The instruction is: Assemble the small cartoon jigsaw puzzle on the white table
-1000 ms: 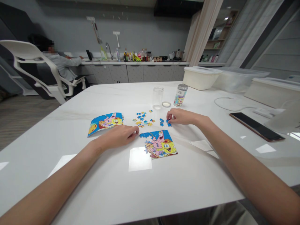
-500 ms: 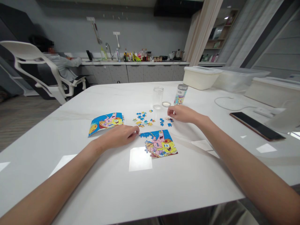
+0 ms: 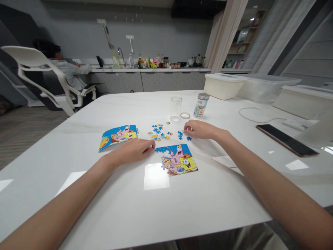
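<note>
A partly assembled cartoon jigsaw puzzle (image 3: 182, 160) lies on the white table, its left side ragged. My left hand (image 3: 136, 150) rests at its upper left corner, thumb and fingers closed together; whether a piece is between them is hidden. My right hand (image 3: 200, 129) is beyond the puzzle, fingertips pinched on a small pinkish puzzle piece (image 3: 183, 131), mostly covered by the fingers. Loose blue and yellow puzzle pieces (image 3: 158, 131) are scattered between the hands. Behind my left hand stands a curved picture sheet (image 3: 117, 136) with the same cartoon.
A clear jar (image 3: 175, 109), its ring-like lid (image 3: 185, 115) and a printed canister (image 3: 201, 106) stand behind the pieces. At right are a phone (image 3: 286, 139), a white cable (image 3: 249, 118) and storage boxes (image 3: 225, 85). A person (image 3: 74, 74) sits at the far left.
My right hand has shifted slightly left, its fingertips closing over the pinkish piece. My left hand has stayed by the puzzle's corner.
</note>
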Demonstrator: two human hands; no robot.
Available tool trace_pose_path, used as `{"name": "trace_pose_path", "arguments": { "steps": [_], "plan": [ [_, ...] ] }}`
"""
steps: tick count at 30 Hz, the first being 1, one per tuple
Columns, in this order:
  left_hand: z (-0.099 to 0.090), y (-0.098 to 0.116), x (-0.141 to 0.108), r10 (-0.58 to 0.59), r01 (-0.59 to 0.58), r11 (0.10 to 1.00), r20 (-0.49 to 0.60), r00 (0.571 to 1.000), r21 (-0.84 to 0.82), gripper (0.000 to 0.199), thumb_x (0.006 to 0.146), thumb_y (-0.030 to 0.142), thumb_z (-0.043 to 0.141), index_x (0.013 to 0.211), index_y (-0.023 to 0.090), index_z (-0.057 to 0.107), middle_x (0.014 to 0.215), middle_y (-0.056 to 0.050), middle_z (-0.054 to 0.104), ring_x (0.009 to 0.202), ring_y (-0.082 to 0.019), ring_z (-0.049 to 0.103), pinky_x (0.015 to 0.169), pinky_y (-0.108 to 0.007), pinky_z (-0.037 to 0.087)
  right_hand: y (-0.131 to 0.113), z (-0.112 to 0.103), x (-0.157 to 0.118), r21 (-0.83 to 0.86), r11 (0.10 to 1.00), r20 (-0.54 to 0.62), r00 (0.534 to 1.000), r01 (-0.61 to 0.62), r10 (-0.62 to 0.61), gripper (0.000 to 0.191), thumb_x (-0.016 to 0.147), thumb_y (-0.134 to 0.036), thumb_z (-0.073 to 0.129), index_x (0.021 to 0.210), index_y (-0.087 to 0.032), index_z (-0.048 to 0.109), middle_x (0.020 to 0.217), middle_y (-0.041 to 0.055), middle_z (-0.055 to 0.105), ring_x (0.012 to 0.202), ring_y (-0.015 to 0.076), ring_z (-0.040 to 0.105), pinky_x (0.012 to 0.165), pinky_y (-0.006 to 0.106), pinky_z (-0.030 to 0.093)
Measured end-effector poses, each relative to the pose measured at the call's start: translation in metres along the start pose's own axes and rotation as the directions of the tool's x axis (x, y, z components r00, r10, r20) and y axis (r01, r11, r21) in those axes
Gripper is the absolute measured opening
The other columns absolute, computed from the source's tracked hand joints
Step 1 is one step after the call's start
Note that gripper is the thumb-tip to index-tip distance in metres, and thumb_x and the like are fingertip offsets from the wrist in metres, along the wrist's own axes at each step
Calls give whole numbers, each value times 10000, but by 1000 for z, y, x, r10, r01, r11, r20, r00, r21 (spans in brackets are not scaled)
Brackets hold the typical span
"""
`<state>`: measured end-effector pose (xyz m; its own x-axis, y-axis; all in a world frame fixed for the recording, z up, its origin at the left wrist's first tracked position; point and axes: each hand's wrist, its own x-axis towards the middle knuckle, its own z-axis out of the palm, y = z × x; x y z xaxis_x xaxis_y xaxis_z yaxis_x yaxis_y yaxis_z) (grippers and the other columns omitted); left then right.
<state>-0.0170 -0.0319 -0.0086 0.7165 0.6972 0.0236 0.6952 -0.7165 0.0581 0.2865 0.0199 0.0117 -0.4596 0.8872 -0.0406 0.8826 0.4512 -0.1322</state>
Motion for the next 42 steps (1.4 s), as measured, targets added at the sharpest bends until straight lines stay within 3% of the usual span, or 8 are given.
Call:
{"name": "trace_pose_path", "arguments": {
  "steps": [8, 13, 16, 23, 27, 32, 35, 42],
  "plan": [
    [0, 0, 1, 12, -13, 1000, -48, 999, -16, 225, 954, 263, 361, 964, 210, 579, 892, -43, 696, 748, -173, 623, 631, -276, 428, 1, -3, 2, -13, 1000, -68, 998, -1, 0, 235, 865, -229, 504, 959, -178, 713, 967, 95, 720, 844, 219, 638, 672, 279, 415],
    [-2, 23, 5, 190, -202, 978, -174, 966, -56, 326, 994, 306, 341, 1244, 186, 513, 1305, -106, 581, 1190, -211, 536, 983, -369, 433, -3, -5, 2, 20, 1000, -115, 993, 8, -6, 244, 837, -224, 537, 971, -159, 731, 907, 81, 731, 779, 195, 641, 665, 264, 417],
    [-4, 43, 6, 340, -348, 930, -83, 937, -117, 426, 993, 358, 388, 1403, 245, 402, 1485, -61, 422, 1373, -216, 360, 1121, -395, 321, -3, -5, 1, 5, 1000, -133, 991, -29, 29, 239, 851, -245, 527, 943, -166, 733, 916, 84, 734, 784, 201, 644, 648, 261, 411],
    [-10, 52, 5, 378, -373, 910, -5, 926, -179, 411, 985, 318, 418, 1392, 266, 448, 1462, -64, 452, 1352, -238, 398, 1100, -419, 363, -2, -4, 4, 33, 999, -135, 991, 17, -12, 265, 876, -239, 490, 823, -155, 735, 800, 83, 729, 710, 184, 631, 633, 265, 402],
    [-11, 51, 4, 395, -396, 905, -44, 918, -153, 376, 977, 325, 432, 1344, 267, 495, 1413, -85, 504, 1271, -252, 489, 1046, -431, 416, -7, -6, 4, 269, 963, -88, 996, 24, 0, 238, 861, -257, 543, 872, -143, 751, 699, 59, 708, 627, 144, 600, 579, 246, 402],
    [-9, 45, 4, 381, -392, 916, -123, 917, -89, 331, 979, 350, 428, 1278, 250, 527, 1351, -90, 545, 1190, -231, 539, 997, -395, 444, -22, -13, 0, 854, 515, 45, 997, -67, 55, 206, 858, -284, 595, 905, -125, 716, 906, 103, 726, 732, 128, 641, 564, 201, 459],
    [-7, 31, 4, 289, -291, 957, -187, 939, 15, 304, 982, 342, 405, 1201, 195, 556, 1237, -113, 604, 1103, -239, 572, 928, -399, 464, -27, -15, -1, 964, 233, 113, 991, -126, 70, 121, 863, -190, 587, 871, -123, 688, 957, 112, 710, 752, 113, 646, 597, 186, 492],
    [-10, -2, 2, 92, -77, 991, -135, 987, 111, 276, 926, 219, 368, 828, 180, 623, 793, -59, 683, 740, -178, 612, 716, -314, 451, -24, -7, 3, 973, 31, 225, 972, -228, 67, 121, 814, -51, 605, 855, -134, 684, 814, 42, 662, 665, 70, 595, 639, 162, 516]
  ]
}}
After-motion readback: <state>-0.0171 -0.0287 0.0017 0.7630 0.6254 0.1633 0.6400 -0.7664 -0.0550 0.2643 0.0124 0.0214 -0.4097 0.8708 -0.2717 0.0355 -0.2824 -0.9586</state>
